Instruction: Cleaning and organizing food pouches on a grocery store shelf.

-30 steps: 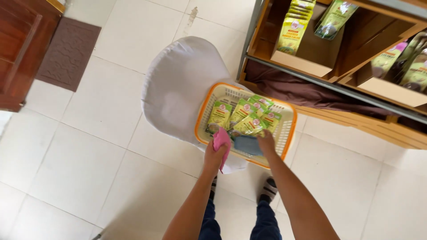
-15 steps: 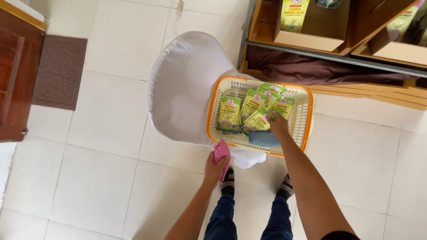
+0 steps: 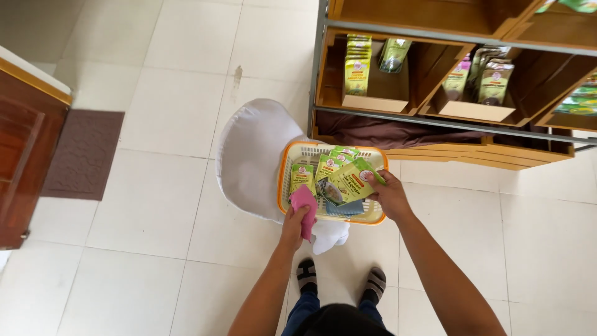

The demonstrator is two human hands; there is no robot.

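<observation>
An orange-rimmed cream basket (image 3: 284,178) rests on a white plastic chair (image 3: 254,154) and holds several green packets. My right hand (image 3: 388,192) grips one green packet (image 3: 349,180), lifted slightly above the others in the basket. My left hand (image 3: 295,221) holds a pink cloth (image 3: 304,205) at the basket's near edge. A blue cloth (image 3: 345,208) lies inside the basket by the front rim.
A wooden shelf unit (image 3: 448,74) with boxes of green and dark packets stands just beyond the basket. A dark wooden cabinet (image 3: 25,155) and a brown mat (image 3: 84,154) are at the left. My feet in sandals (image 3: 339,283) stand on white floor tiles.
My right hand has closed on a green packet and lifted it. The left hand with the pink cloth stays at the basket's front edge. The camera tilted up toward the shelves.
</observation>
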